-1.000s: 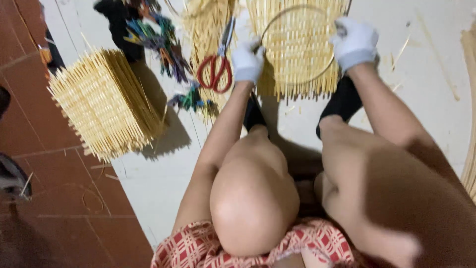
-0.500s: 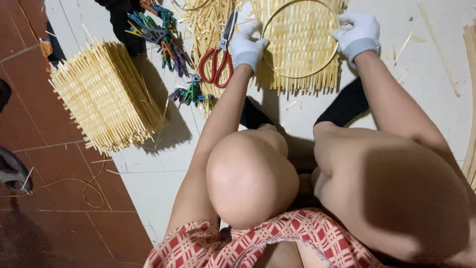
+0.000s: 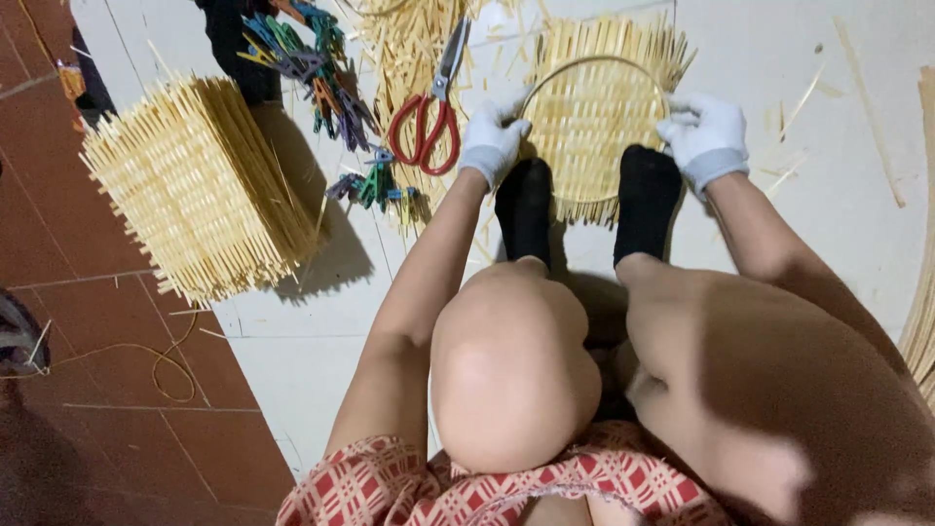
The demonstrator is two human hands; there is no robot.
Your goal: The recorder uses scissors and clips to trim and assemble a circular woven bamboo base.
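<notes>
A finished woven basket [image 3: 200, 185] lies on its side far left of the flat woven mat [image 3: 596, 117]. Red-handled scissors [image 3: 433, 112] rest just left of that mat. The gloved left hand [image 3: 492, 144] grips the mat's thin hoop [image 3: 594, 63]; the gloved right hand [image 3: 706, 136] grasps its opposite edge.

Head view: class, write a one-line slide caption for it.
Gloved left hand and right hand hold a hoop on a woven mat pinned underfoot; scissors nearby.
</notes>
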